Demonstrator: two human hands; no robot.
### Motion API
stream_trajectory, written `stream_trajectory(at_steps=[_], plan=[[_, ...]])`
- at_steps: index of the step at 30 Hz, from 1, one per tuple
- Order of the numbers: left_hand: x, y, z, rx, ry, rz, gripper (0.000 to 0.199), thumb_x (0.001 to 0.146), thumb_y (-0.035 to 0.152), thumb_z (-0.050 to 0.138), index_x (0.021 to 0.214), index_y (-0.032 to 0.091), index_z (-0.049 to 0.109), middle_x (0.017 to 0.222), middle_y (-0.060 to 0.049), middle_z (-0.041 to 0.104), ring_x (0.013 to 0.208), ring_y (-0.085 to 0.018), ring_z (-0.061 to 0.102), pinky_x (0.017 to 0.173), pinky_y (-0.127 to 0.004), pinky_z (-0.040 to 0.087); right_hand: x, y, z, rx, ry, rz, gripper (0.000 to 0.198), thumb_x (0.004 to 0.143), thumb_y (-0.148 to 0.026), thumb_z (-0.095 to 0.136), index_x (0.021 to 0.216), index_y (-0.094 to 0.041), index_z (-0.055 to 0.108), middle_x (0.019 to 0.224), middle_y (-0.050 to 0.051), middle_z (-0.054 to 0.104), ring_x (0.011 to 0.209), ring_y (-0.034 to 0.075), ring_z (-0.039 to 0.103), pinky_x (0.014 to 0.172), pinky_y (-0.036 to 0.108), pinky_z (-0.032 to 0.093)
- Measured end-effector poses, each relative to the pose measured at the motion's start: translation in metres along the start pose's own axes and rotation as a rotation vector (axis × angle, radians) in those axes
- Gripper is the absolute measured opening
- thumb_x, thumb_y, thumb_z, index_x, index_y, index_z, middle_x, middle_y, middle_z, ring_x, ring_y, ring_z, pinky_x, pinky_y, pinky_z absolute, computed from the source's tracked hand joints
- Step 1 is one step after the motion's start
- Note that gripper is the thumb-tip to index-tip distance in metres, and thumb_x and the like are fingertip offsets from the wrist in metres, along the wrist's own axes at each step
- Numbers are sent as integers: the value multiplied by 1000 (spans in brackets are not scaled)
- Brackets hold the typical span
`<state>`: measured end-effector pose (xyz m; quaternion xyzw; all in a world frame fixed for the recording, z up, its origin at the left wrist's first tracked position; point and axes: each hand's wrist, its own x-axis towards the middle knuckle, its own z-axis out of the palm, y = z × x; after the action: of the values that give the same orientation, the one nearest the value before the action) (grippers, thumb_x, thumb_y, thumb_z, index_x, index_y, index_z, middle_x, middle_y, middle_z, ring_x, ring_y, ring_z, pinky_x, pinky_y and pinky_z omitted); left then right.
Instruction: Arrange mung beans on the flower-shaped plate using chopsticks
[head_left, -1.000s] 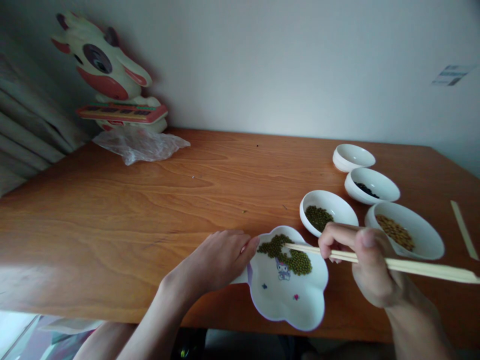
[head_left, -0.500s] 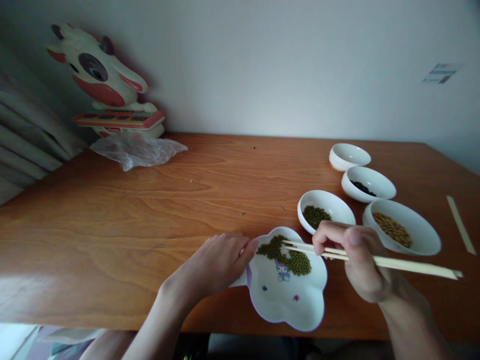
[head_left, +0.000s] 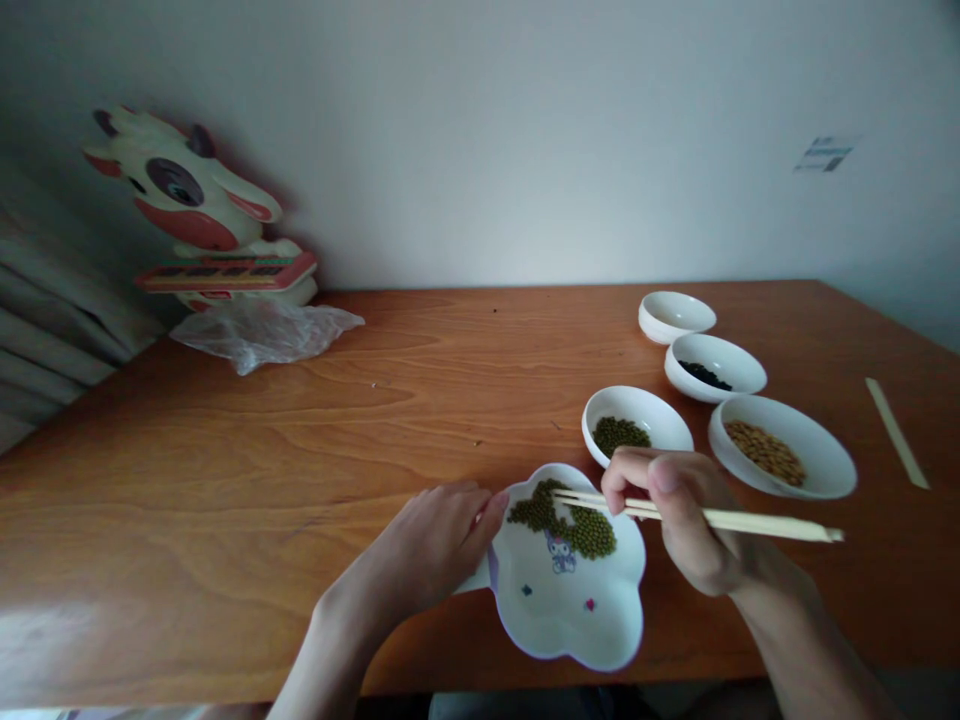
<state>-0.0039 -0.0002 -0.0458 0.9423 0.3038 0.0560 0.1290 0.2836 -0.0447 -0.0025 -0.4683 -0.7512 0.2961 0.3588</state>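
Observation:
My left hand (head_left: 442, 540) is closed around the handle of a white, flower-shaped dish (head_left: 566, 625) with a purple rim and a cartoon print. Green mung beans (head_left: 592, 533) lie spread over the dish's upper half. In my right hand (head_left: 679, 510) is a pair of wooden chopsticks (head_left: 735, 519), held level, their tips among the beans. I cannot make out a bean between the tips. Just behind my right hand stands a white bowl (head_left: 670, 418) with more mung beans (head_left: 619, 434) in it.
To the right are a white bowl of tan beans (head_left: 765, 452), a bowl with black beans (head_left: 703, 376) and another white bowl (head_left: 676, 316). A paper chopstick sleeve (head_left: 897, 433) lies at far right. At back left stand a cow toy keyboard (head_left: 225, 275) and a crumpled plastic bag (head_left: 266, 335).
The view has shifted slightly, so the toy and the wall sit lower. The chopstick tips have moved slightly left among the beans and drawn closer together. My left hand keeps its hold.

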Motion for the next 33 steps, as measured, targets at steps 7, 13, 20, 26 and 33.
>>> stream_trajectory(at_steps=[7, 13, 20, 26, 33], plan=[[0, 1, -4, 115, -113, 12, 36, 109, 23, 28, 125, 18, 60, 106, -9, 72, 90, -22, 67, 79, -34, 53, 1, 0, 0, 37, 29, -2, 62, 107, -56, 21, 72, -20, 57, 63, 1, 53, 57, 14, 47, 55, 31, 34], [-2, -1, -1, 212, -77, 70, 33, 106, 18, 33, 124, 16, 60, 103, -10, 72, 87, -21, 68, 76, -32, 54, 0, -1, -5, 6, 24, -6, 63, 107, -56, 19, 72, -20, 56, 63, 1, 54, 59, 15, 48, 57, 33, 34], [-6, -9, 11, 273, -16, 116, 33, 106, 17, 36, 131, 18, 57, 98, -7, 69, 81, -20, 65, 70, -31, 53, -2, 3, -1, -18, 28, 13, 64, 107, -57, 17, 75, -20, 57, 67, 1, 57, 61, 14, 51, 59, 32, 36], [-5, -9, 9, 251, 14, 139, 34, 107, 19, 33, 132, 16, 55, 99, -8, 69, 82, -22, 66, 70, -34, 54, -2, 4, 1, 2, 34, 0, 63, 108, -56, 18, 74, -20, 57, 67, 1, 56, 61, 13, 50, 58, 31, 35], [-7, -9, 10, 325, 47, 163, 34, 106, 16, 33, 132, 15, 54, 98, -8, 69, 84, -22, 67, 72, -34, 56, 0, 5, 3, 17, 76, 33, 58, 109, -49, 25, 70, -20, 58, 64, 0, 58, 59, 13, 53, 58, 31, 38]])
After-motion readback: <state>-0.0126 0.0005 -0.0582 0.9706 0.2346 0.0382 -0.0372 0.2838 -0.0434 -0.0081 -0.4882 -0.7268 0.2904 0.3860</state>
